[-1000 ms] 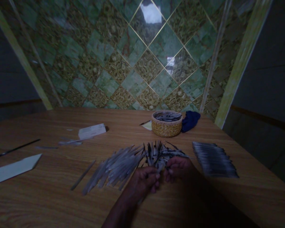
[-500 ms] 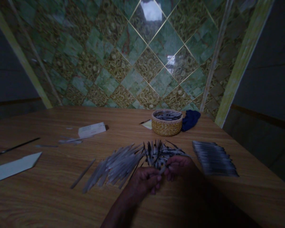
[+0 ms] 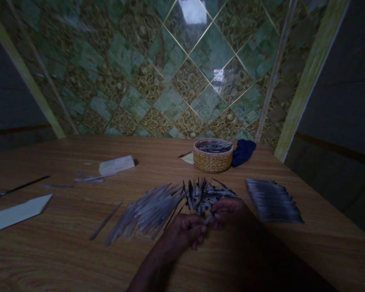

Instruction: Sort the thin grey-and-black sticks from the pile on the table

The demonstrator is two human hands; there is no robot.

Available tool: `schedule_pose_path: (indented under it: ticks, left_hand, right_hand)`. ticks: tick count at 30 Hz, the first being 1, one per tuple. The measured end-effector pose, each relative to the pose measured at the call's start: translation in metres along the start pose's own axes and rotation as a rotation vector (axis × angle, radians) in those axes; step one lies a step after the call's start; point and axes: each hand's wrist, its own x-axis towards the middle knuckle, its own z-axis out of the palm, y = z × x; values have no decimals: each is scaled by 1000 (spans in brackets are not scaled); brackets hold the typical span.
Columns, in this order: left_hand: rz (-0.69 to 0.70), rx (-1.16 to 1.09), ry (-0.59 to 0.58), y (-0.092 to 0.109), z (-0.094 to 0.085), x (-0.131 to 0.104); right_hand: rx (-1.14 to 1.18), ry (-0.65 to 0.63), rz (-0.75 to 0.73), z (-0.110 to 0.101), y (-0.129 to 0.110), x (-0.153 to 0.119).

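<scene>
Between my two hands is a short, pale, translucent pen barrel [image 3: 208, 219], seen only in part. My left hand [image 3: 185, 232] pinches its near end with thumb and fingers. At the other end, the fingers of my right hand [image 3: 229, 211] are closed around it; a small dark bit shows there, too blurred to name. Just beyond the hands lies a loose heap of black-and-clear pen parts [image 3: 200, 196]. To the left of that heap is a fanned pile of pale pen barrels [image 3: 156, 209]. A flat row of dark-tipped pens [image 3: 273, 200] lies to the right.
A round woven basket [image 3: 213, 162] full of similar pens stands farther back, beside a dark blue cloth [image 3: 244, 152]. On the left are a small white box [image 3: 117, 165], a pale flat strip [image 3: 18, 213] and a thin black strip [image 3: 20, 188]. One barrel [image 3: 106, 221] lies apart.
Both hands stay at the barrel with almost the same hold. The view has shifted very slightly; the piles and basket look the same.
</scene>
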Motion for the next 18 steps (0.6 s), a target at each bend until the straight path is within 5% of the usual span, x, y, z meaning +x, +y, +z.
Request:
schedule_pose_path:
  ticks: [18]
  left_hand:
    - [-21, 112, -55, 2, 0, -2]
  right_hand:
    - [-270, -10, 104, 0, -4, -3]
